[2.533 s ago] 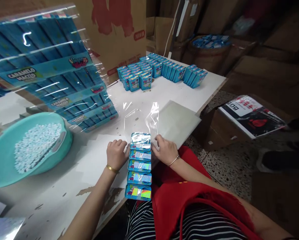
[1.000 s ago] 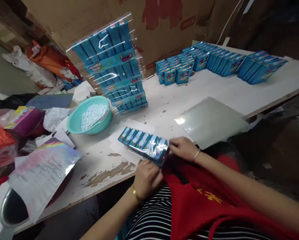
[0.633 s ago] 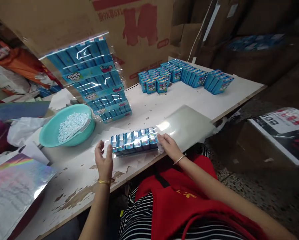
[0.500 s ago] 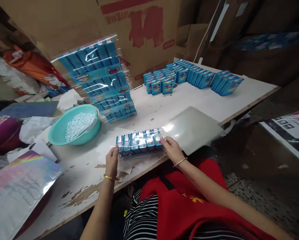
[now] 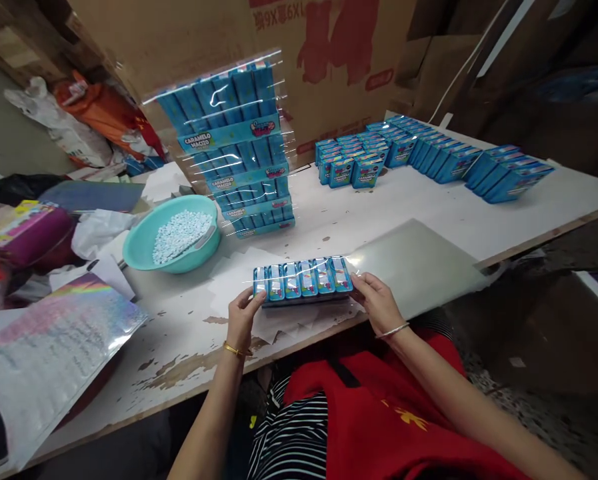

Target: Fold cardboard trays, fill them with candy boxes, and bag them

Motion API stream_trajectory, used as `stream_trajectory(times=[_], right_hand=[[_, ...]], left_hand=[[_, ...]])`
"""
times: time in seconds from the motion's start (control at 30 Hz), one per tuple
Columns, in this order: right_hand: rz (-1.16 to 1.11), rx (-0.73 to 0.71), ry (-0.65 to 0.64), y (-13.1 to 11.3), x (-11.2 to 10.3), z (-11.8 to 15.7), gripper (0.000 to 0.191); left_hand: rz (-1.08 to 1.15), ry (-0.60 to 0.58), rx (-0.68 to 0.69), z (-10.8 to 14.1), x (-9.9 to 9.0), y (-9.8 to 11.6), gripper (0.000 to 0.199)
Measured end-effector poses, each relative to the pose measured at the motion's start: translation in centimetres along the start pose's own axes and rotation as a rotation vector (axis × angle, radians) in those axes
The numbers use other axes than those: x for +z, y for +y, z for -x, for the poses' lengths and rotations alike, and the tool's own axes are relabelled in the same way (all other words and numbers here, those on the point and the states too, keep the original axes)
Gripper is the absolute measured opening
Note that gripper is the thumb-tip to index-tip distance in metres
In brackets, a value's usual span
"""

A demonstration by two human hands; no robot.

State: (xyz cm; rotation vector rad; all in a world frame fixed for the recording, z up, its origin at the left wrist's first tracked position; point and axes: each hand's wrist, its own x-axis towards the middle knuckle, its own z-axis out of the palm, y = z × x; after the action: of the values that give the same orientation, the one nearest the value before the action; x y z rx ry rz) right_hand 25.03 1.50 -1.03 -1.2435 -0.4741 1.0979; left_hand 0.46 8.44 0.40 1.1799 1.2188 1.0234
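Note:
A row of small blue boxes [image 5: 306,280] in clear plastic wrap lies near the table's front edge, tops facing up. My left hand [image 5: 240,319] grips its left end, thumb against the wrapped corner. At the other end my right hand [image 5: 379,303] pinches the wrap between thumb and fingers. White paper sheets [image 5: 233,270] lie under and beside the pack. Just right of it is a flat pile of clear plastic bags or sheets [image 5: 423,267].
Wrapped packs of blue boxes [image 5: 229,143] stand stacked behind. To the left are a turquoise bowl [image 5: 179,268] of small pale pieces and a shiny rainbow sheet [image 5: 73,340]. Loose blue boxes [image 5: 369,170] line the back right. A large cardboard carton [image 5: 323,87] stands behind the table.
The view has swung left, so everything sits further right in the picture. Both hands keep hold of the wrapped pack, and its top now faces me more squarely.

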Motion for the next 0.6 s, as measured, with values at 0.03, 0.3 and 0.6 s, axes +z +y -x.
stream_trajectory(times=[0.03, 0.3, 0.6], right_hand=[[-0.010, 0.007, 0.004, -0.1, 0.0, -0.1, 0.048], [0.026, 0.033, -0.021, -0.1, -0.4, -0.5, 0.051], [0.398, -0.066, 0.049, -2.1, -1.1, -2.4, 0.054]], left_hand=[[-0.005, 0.006, 0.001, -0.1, 0.0, 0.0, 0.038], [-0.044, 0.001, -0.022, -0.6, -0.3, -0.3, 0.042], [-0.175, 0.270, 0.044, -3.4, -0.3, 1.4, 0.042]])
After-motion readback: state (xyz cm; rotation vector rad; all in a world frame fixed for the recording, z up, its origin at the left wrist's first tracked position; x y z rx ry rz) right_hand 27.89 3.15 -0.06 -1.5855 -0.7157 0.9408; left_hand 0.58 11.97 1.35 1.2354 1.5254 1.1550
